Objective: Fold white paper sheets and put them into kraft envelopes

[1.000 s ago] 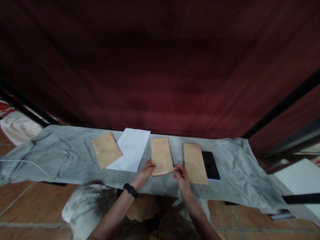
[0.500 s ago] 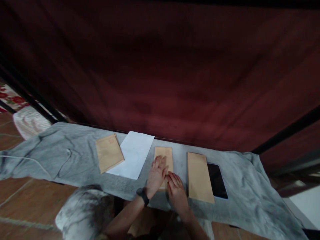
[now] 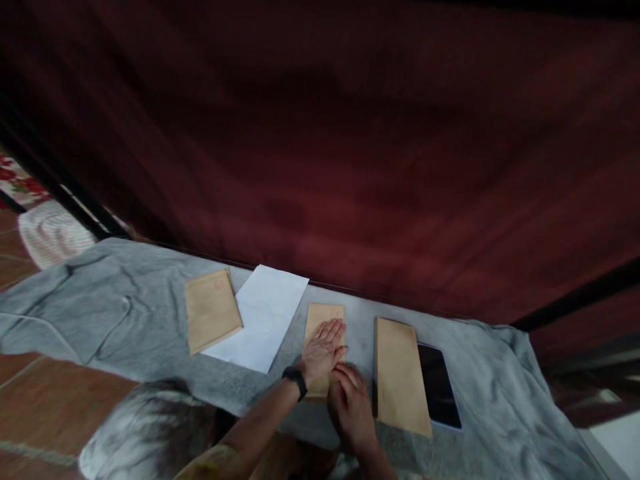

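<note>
A tan paper envelope (image 3: 325, 312) with a faint reddish mark near its top right lies on the grey cloth in front of me. My left hand (image 3: 323, 350), with a black watch at the wrist, rests flat on it with fingers stretched towards the upper right. Beside it, my right hand (image 3: 353, 400) is curled at the envelope's lower right edge, fingers together and close against the left hand. Anything between those right fingertips is hidden. Another stack of tan envelopes (image 3: 403, 373) lies just right of my right hand.
Partly under the right stack is a dark-screened tablet (image 3: 441, 387). To the left, white paper (image 3: 265, 313) lies partly beneath more tan envelopes (image 3: 213, 310). A white cable (image 3: 45, 321) crosses the grey cloth (image 3: 160, 320) at far left. A dark red curtain (image 3: 320, 200) hangs behind.
My left hand has flattened and turned its fingers further right across the envelope. My right hand has curled its fingers more. The view has shifted slightly.
</note>
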Demonstrator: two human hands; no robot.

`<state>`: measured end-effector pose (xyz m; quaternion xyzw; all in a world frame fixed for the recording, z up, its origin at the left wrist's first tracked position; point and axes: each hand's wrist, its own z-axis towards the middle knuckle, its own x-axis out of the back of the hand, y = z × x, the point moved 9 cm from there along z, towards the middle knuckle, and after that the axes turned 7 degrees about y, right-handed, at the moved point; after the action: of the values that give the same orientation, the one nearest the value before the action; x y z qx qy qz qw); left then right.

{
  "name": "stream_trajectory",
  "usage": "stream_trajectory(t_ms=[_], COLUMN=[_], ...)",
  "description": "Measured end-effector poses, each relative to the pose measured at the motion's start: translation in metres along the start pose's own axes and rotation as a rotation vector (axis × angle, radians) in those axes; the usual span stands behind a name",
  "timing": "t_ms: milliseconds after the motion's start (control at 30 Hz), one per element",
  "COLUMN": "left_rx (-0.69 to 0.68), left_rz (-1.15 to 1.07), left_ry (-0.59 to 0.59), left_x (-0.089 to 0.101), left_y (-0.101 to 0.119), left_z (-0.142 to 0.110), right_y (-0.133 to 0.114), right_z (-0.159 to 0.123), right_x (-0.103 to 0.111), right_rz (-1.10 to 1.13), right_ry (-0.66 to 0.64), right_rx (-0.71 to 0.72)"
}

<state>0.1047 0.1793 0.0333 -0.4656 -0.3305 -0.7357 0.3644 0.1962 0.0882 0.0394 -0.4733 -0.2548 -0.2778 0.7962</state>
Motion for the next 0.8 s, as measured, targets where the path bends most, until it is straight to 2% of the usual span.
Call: stream_trajectory(t_ms=[67, 133, 300, 433, 600, 800], left_rx=[-0.03, -0.053, -0.086, -0.104, -0.127, -0.079], left_rz=[-0.017, -0.036, -0.107, -0.195, -0.245, -0.23], left_ry=[0.001, 0.004, -0.032, -0.015, 0.018, 0.066], left_x=[0.007, 0.016, 0.036, 0.057, 0.067, 0.052], left_y=[0.008, 0.016, 0.029, 0.033, 0.035, 0.033], left_z=[-0.018, -0.039, -0.081, -0.087, -0.09, -0.096], right_y=[0.007, 0.007, -0.003, 0.011, 0.025, 0.026], right_z=[0.011, 0.031, 0.092, 0.123, 0.135, 0.124], right_x=[0.003, -0.002, -0.048, -0.078, -0.085, -0.076], right_rz=[0.025, 0.022, -0.131, -0.332, -0.443, -0.458], right_ry=[0.023, 0.004, -0.231, -0.281, -0.215, -0.174], right_rx=[-0.037, -0.013, 0.126, 0.047, -0.08, -0.08])
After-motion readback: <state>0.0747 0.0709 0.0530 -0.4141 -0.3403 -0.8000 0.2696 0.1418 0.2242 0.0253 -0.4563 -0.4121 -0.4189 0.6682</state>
